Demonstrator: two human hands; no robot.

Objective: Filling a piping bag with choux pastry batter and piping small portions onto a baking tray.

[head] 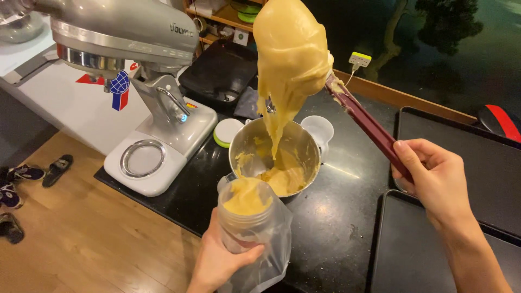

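Observation:
My right hand [434, 179] grips the handle of a dark red spatula [369, 126], raised high. A big lump of pale yellow batter [293, 49] clings to its blade and drips in a strand into a steel mixing bowl [306, 144] that holds more batter. My left hand [220, 263] is wrapped around a clear piping bag [260, 228] folded over a cup, just in front of the bowl. The bag is partly filled with batter.
A white stand mixer [152, 108] stands at the left on the black counter [336, 217]. Dark baking trays [467, 163] lie at the right. A small white cup [319, 129] and a white-and-green lid [227, 132] sit behind the bowl. Shoes [32, 176] lie on the wood floor.

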